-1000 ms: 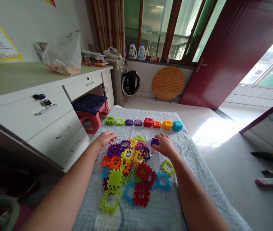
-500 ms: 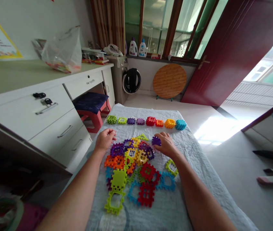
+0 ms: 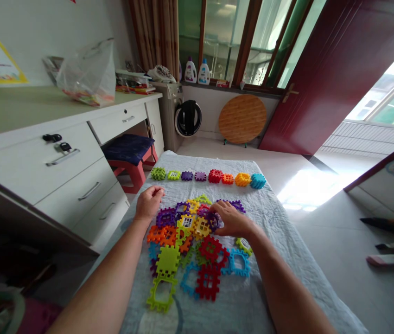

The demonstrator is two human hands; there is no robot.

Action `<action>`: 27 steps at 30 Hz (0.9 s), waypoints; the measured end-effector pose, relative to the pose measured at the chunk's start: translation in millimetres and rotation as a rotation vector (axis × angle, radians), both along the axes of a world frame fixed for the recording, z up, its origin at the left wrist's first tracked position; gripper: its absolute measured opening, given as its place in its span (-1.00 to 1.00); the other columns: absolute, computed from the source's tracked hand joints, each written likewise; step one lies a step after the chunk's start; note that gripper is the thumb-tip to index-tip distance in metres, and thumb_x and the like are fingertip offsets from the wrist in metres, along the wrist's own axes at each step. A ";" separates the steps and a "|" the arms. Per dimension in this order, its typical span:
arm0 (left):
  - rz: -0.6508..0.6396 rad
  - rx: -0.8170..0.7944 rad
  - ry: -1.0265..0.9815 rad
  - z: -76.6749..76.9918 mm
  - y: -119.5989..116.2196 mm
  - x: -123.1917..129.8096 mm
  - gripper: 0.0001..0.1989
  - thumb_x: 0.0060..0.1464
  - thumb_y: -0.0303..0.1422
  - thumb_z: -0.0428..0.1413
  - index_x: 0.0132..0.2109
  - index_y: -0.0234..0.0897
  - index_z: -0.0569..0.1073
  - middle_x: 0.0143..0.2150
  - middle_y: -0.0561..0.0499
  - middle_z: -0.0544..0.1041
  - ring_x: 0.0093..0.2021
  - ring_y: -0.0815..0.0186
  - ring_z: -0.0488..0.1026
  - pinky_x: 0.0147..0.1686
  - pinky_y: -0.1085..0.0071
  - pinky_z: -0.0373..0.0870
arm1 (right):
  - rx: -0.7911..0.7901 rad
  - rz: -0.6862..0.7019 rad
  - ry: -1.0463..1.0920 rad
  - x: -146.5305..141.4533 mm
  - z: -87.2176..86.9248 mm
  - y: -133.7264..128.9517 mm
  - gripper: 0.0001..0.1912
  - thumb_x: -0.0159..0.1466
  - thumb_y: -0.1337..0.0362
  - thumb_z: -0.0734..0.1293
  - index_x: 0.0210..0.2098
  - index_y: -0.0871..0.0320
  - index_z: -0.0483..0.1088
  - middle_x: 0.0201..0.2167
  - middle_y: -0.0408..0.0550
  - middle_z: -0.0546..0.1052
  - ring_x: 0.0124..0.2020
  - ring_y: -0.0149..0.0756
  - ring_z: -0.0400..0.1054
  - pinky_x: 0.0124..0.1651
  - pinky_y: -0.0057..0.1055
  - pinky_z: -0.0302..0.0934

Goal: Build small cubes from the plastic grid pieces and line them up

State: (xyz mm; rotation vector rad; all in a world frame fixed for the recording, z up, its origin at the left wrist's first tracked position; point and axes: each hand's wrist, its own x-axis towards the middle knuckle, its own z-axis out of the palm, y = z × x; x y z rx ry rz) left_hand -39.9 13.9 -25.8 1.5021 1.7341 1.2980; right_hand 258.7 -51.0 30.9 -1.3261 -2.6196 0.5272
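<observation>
A heap of plastic interlocking building pieces lies on the cloth-covered table. My right hand (image 3: 231, 220) is at its right side, thumb and fingers around a purple piece (image 3: 214, 222) with a round opening. Just behind that hand lies another purple piece (image 3: 238, 205), partly hidden by it. My left hand (image 3: 149, 202) rests closed left of the heap, fingers curled, nothing visible in them. Near it are a purple frame piece (image 3: 165, 217) and orange pieces (image 3: 162, 235). Toward me lie a lime square (image 3: 168, 260), a red window piece (image 3: 208, 282) and a blue frame (image 3: 230, 263).
Along the far part of the table (image 3: 179, 160) runs a row of joined blocks, from a green one (image 3: 158, 173) to a blue one (image 3: 258, 181). A white desk (image 3: 75, 134) and a stool (image 3: 129, 149) stand to the left. A washing machine (image 3: 171, 111) is beyond.
My right hand has moved left and slightly toward me, from a purple piece to the heap. That piece now lies on the cloth behind the hand. My left hand stays about where it was.
</observation>
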 end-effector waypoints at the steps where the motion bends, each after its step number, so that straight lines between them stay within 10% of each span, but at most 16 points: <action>1: -0.006 0.001 0.001 0.0 -0.2 0.1 -0.71 0.00 -0.14 0.03 -0.30 -0.25 0.47 -0.42 0.03 0.56 -0.53 0.32 0.41 -0.46 0.45 0.34 | 0.003 -0.002 0.012 -0.8 -0.6 0.4 -0.43 -0.05 0.33 0.45 -0.04 0.22 0.30 -0.09 0.06 0.39 -0.04 -0.14 0.24 0.04 -0.21 0.14; 5: -0.014 -0.001 -0.006 0.8 -0.8 0.4 -0.71 0.00 -0.13 0.04 -0.30 -0.25 0.47 -0.42 0.03 0.55 -0.53 0.32 0.42 -0.45 0.45 0.35 | 0.068 -0.065 0.165 9.5 2.0 8.4 -0.57 -0.01 0.33 0.39 -0.12 0.16 0.33 -0.21 -0.05 0.42 -0.16 -0.23 0.28 -0.03 -0.28 0.17; 11: -0.013 -0.013 0.007 0.1 0.3 0.9 -0.72 0.00 -0.14 0.03 -0.30 -0.25 0.47 -0.42 0.04 0.56 -0.53 0.32 0.42 -0.46 0.45 0.34 | 0.338 -0.553 0.228 41.0 -7.0 28.0 -0.58 0.08 0.15 0.37 -0.08 0.11 0.36 -0.16 0.01 0.34 -0.11 -0.13 0.23 -0.04 -0.20 0.14; 27: -0.037 -0.024 0.027 -5.3 2.9 0.0 -0.74 -0.01 -0.16 0.03 -0.29 -0.23 0.47 -0.39 0.01 0.57 -0.47 0.28 0.47 -0.46 0.45 0.35 | 0.164 -0.467 -0.056 28.9 -32.6 30.4 -0.45 0.04 0.04 0.44 0.00 0.08 0.39 -0.12 0.01 0.36 -0.09 -0.11 0.17 -0.06 -0.23 0.02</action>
